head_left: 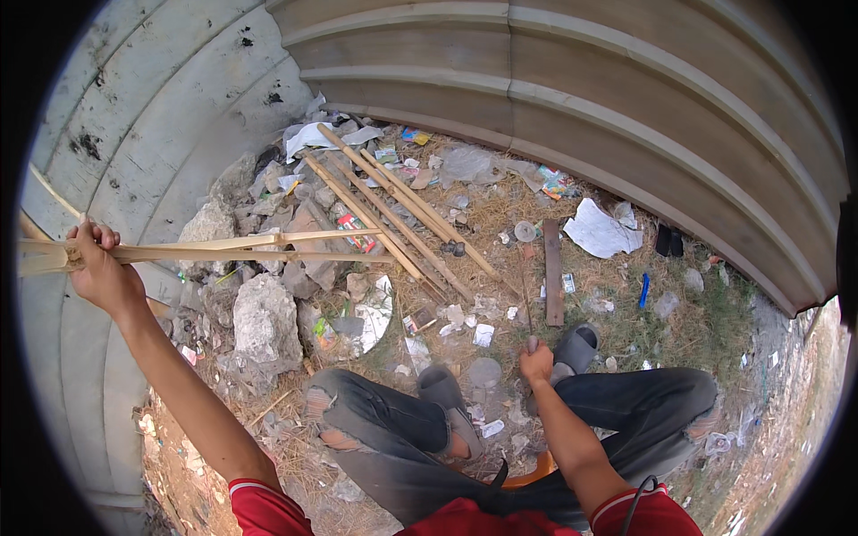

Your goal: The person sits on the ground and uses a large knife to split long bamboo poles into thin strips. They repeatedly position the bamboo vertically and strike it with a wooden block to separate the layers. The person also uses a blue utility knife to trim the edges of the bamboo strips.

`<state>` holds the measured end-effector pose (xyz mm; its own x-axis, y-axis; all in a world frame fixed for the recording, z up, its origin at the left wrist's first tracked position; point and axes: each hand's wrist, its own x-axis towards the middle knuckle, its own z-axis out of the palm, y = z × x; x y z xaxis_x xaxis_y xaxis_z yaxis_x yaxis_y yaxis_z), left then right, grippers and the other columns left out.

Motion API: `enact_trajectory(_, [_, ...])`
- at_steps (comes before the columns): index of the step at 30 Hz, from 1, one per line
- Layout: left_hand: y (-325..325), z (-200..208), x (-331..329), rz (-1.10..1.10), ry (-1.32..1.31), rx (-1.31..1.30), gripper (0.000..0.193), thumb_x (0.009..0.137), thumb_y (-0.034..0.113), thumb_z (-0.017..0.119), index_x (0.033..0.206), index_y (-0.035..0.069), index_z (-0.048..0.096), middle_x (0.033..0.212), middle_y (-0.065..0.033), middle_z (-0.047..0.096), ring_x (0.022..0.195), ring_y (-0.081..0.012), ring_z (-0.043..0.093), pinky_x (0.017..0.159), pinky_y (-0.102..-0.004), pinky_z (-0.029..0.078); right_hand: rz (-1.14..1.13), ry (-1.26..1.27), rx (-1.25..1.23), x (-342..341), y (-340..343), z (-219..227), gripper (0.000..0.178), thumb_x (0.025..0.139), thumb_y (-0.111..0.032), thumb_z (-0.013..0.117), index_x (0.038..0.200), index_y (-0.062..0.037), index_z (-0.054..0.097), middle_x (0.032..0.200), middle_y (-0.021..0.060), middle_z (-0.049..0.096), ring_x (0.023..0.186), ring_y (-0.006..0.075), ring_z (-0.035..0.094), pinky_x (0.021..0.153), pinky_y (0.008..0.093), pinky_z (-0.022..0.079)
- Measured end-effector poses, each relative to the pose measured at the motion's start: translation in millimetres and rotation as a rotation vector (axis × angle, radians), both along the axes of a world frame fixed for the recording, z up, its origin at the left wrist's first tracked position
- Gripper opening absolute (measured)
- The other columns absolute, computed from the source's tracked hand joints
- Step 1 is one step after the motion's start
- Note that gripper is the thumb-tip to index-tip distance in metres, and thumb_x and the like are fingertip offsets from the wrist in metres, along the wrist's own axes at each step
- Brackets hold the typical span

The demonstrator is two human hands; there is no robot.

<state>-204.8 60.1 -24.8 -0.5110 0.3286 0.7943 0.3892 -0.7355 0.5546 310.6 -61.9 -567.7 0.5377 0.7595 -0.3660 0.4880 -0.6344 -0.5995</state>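
My left hand (98, 268) is raised at the left and gripped around a bundle of long pale bamboo strips (232, 247) that run level to the right over the rubble. My right hand (536, 362) is low in the middle, closed on a thin dark stick or blade (525, 304) that points up from the fist toward the ground ahead. I sit with my knees bent, in grey torn jeans (393, 429) and grey sandals (576, 347). More split bamboo strips (402, 219) lie slanting on the ground ahead.
A corrugated metal wall (581, 98) curves along the back and a white painted wall (152, 116) along the left. Broken concrete lumps (264, 326), scrap paper (601, 230), plastic litter, a short wooden plank (553, 272) and dry grass cover the ground.
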Motion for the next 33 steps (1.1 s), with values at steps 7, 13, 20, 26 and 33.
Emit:
enact_trajectory(7, [-116.7, -12.2, -45.9, 0.298, 0.407, -0.519, 0.022, 0.101, 0.01, 0.066, 0.119, 0.004, 0.058, 0.071, 0.0052, 0.047, 0.053, -0.0014, 0.04, 0.047, -0.0194, 0.029, -0.136, -0.021, 0.117, -0.8, -10.7, -24.5, 0.033, 0.082, -0.021, 0.071, 0.103, 0.0035, 0.066, 0.095, 0.0295, 0.071, 0.096, 0.0494, 0.068, 0.085, 0.0516, 0.052])
enact_trajectory(13, [-48.9, -122.7, -5.0, 0.375, 0.482, -0.754, 0.03, 0.095, 0.013, 0.071, 0.121, 0.001, 0.063, 0.081, 0.0018, 0.059, 0.064, -0.0058, 0.051, 0.058, -0.0244, 0.041, -0.09, -0.04, 0.258, -9.3, -8.1, -39.1, 0.028, 0.08, -0.017, 0.073, 0.096, 0.0041, 0.065, 0.089, 0.0286, 0.07, 0.09, 0.0497, 0.068, 0.08, 0.05, 0.053])
enact_trajectory(20, [136.5, -129.4, 10.6, 0.429, 0.413, -0.643, 0.037, 0.093, 0.024, 0.073, 0.118, -0.001, 0.063, 0.07, 0.0015, 0.059, 0.052, -0.0071, 0.052, 0.051, -0.0267, 0.044, -0.015, -0.012, 0.252, -23.5, -4.4, -39.2, 0.028, 0.081, -0.019, 0.075, 0.093, 0.0032, 0.066, 0.085, 0.0274, 0.069, 0.083, 0.0467, 0.069, 0.076, 0.0505, 0.052])
enact_trajectory(26, [256.4, -171.9, -6.9, 0.739, 0.565, -0.89, 0.083, 0.084, 0.057, 0.077, 0.135, -0.005, 0.056, 0.135, -0.0279, 0.052, 0.123, -0.0373, 0.057, 0.102, -0.0442, 0.048, 0.023, 0.013, 0.227, -39.6, -8.5, -45.7, 0.026, 0.079, -0.018, 0.076, 0.092, 0.0031, 0.067, 0.082, 0.0244, 0.068, 0.077, 0.0401, 0.068, 0.074, 0.0474, 0.052])
enact_trajectory(33, [238.4, -361.8, 139.8, -0.077, 0.884, -1.213, 0.065, 0.087, 0.037, 0.076, 0.137, 0.0, 0.059, 0.143, -0.0289, 0.054, 0.133, -0.0429, 0.053, 0.111, -0.0479, 0.044, -0.155, 0.053, 0.334, -47.6, 1.0, -61.5, 0.02, 0.079, -0.016, 0.073, 0.087, 0.0012, 0.066, 0.075, 0.0196, 0.066, 0.068, 0.0336, 0.064, 0.069, 0.0443, 0.051])
